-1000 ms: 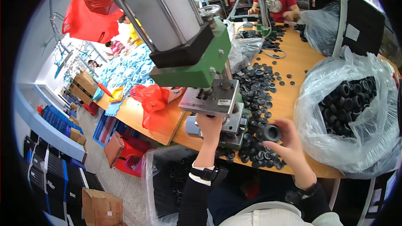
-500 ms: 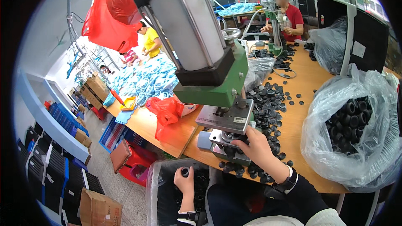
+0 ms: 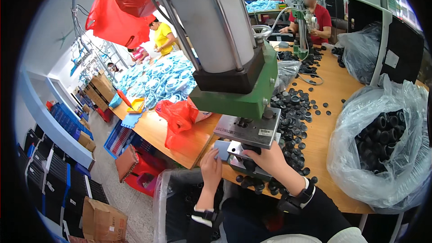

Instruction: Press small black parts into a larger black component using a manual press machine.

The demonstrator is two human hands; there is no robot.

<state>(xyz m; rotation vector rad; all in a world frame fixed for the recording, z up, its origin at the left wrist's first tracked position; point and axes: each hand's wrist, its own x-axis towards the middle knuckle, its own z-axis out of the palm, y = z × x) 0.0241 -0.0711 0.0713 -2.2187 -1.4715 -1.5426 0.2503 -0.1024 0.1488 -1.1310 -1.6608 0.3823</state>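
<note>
A green bench press [image 3: 234,94] with a large grey cylinder stands in front of me, its steel upper plate [image 3: 245,129] above a metal lower fixture [image 3: 240,155]. My right hand [image 3: 270,158] reaches into the gap from the right, thumb and fingers closed on a round black cap [image 3: 250,148], mostly hidden by the hand and plate. My left hand [image 3: 211,171] is raised at the fixture's left, beside a blue-grey block [image 3: 222,150]. Its fingers point up, and I see nothing in them. Below it, a plastic-lined bin [image 3: 163,207] holds black parts.
Loose black discs [image 3: 294,112] lie across the wooden table [image 3: 335,153] right of the press. A clear plastic bag [image 3: 342,162] of black caps stands at the right. Red plastic bags [image 3: 177,119], a heap of light-blue items [image 3: 166,81] and a red stool [image 3: 139,171] are left.
My left hand has risen from the bin to the press fixture, and the black cap it held no longer shows. My right hand has shifted slightly, and a black cap now shows at its thumb.
</note>
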